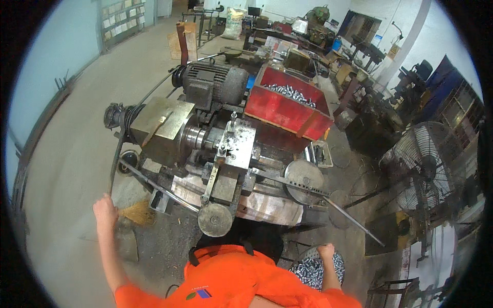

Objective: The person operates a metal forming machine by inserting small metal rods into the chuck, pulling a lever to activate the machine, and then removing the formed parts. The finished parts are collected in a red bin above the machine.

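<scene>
My left hand (105,208) is closed round the lower end of a long dark rod (119,151), which runs up beside the machine's headstock. Just right of that hand is a straw broom head (137,212). My right hand (325,250) is closed above a round container of small silver metal parts (314,272) at the lower right; whatever its fingers hold is hidden. Before me stands a small lathe-like machine, with a metal spindle (195,137), a tool block (240,145) and a lever with a round disc end (215,219).
A red box (272,108) holding many silver parts stands behind the machine, right of an electric motor (213,82). Another round disc (305,180) and a bar handle (354,220) stick out rightward. A large caged fan (426,164) stands at right.
</scene>
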Available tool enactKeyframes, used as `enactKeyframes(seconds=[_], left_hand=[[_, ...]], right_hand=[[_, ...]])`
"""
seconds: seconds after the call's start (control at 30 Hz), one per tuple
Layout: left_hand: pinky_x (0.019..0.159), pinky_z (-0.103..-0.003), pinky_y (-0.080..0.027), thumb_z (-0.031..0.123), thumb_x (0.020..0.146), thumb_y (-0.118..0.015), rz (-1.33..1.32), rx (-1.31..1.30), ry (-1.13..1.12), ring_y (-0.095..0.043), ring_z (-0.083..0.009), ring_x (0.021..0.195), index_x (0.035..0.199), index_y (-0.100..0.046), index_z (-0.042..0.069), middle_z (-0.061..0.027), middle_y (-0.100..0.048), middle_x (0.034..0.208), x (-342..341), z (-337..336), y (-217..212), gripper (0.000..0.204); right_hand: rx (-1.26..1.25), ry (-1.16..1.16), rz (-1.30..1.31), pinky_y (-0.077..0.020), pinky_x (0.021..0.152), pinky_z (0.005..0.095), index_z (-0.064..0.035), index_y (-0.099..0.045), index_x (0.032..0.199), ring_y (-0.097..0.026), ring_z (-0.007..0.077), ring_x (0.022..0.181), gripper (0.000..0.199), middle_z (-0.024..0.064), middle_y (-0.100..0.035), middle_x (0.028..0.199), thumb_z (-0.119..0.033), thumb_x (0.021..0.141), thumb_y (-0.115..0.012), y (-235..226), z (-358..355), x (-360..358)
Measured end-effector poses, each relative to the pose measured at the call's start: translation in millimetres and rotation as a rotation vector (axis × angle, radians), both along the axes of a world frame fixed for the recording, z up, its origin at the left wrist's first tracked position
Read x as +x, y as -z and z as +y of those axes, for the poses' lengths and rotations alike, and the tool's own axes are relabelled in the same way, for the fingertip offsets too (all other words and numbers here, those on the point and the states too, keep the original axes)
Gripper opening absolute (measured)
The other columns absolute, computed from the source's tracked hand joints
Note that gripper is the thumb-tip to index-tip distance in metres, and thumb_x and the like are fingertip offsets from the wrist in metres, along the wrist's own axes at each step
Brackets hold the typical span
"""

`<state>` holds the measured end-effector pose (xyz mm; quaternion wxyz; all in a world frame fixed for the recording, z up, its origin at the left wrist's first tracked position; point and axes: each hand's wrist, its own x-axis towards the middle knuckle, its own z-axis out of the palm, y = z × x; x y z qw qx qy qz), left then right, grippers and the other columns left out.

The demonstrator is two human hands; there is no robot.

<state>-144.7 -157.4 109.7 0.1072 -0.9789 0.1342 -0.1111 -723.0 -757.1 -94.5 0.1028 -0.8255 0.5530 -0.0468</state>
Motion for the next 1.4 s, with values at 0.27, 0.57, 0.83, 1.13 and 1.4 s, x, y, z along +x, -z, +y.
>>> enactKeyframes(seconds=[0.27, 0.57, 0.83, 1.13, 1.4], left_hand=[[0.067, -0.028, -0.049, 0.017, 0.087, -0.056, 0.892, -1.176, 0.612, -0.061, -0.0124, 0.069, 0.098, -0.062, -0.004, -0.0083, -0.064, 0.075, -71.3, -214.8, -75.5, 0.024], [0.059, -0.025, -0.046, 0.035, 0.092, -0.051, 1.682, -1.584, 0.657, -0.059, -0.0113, 0.064, 0.087, -0.062, -0.001, -0.0051, -0.062, 0.071, -131.4, -290.1, -48.2, 0.038], [0.047, -0.023, -0.042, 0.029, 0.086, -0.062, 1.201, -1.161, 0.682, -0.055, -0.0066, 0.051, 0.070, -0.061, 0.000, -0.0012, -0.056, 0.054, -107.8, -273.4, -58.2, 0.034], [0.047, -0.021, -0.043, 0.017, 0.085, -0.058, 0.820, -1.089, 0.512, -0.056, -0.0072, 0.057, 0.094, -0.060, 0.002, -0.0026, -0.061, 0.067, -37.6, -178.3, -92.8, 0.018], [0.051, -0.034, -0.043, 0.010, 0.078, -0.057, 0.039, -0.579, 0.088, -0.057, -0.0179, 0.053, 0.097, -0.058, -0.001, -0.0119, -0.056, 0.060, -7.5, 30.5, -38.2, 0.022]], right_hand=[[0.330, -0.658, -0.724, -0.0467, 0.082, 0.0305, -0.0069, -0.071, 0.081, -0.060, 0.0241, 0.094, 0.028, 0.0113, -0.063, 0.099, -0.006, 0.055, -0.061, -178.6, 96.3, 224.0], [-0.058, -1.183, -1.060, -0.0472, 0.069, 0.0338, -0.0047, -0.065, 0.079, -0.057, 0.0276, 0.082, 0.025, 0.0136, -0.060, 0.094, -0.006, 0.054, -0.061, -268.7, 179.6, 337.0], [-0.127, -1.369, -0.774, -0.0477, 0.068, 0.0369, -0.0029, -0.064, 0.079, -0.054, 0.0303, 0.079, 0.028, 0.0133, -0.058, 0.093, -0.011, 0.053, -0.063, -270.7, 185.4, 349.3], [-0.260, -1.475, -0.400, -0.0469, 0.074, 0.0407, -0.0055, -0.068, 0.078, -0.056, 0.0311, 0.087, 0.027, 0.0150, -0.060, 0.103, -0.017, 0.055, -0.064, -297.0, 159.2, 457.6], [0.009, -1.091, -0.196, -0.0508, 0.073, 0.0371, -0.0078, -0.071, 0.072, -0.063, 0.0328, 0.077, 0.022, 0.0148, -0.066, 0.076, -0.017, 0.055, -0.059, -253.5, 141.9, 567.9]])
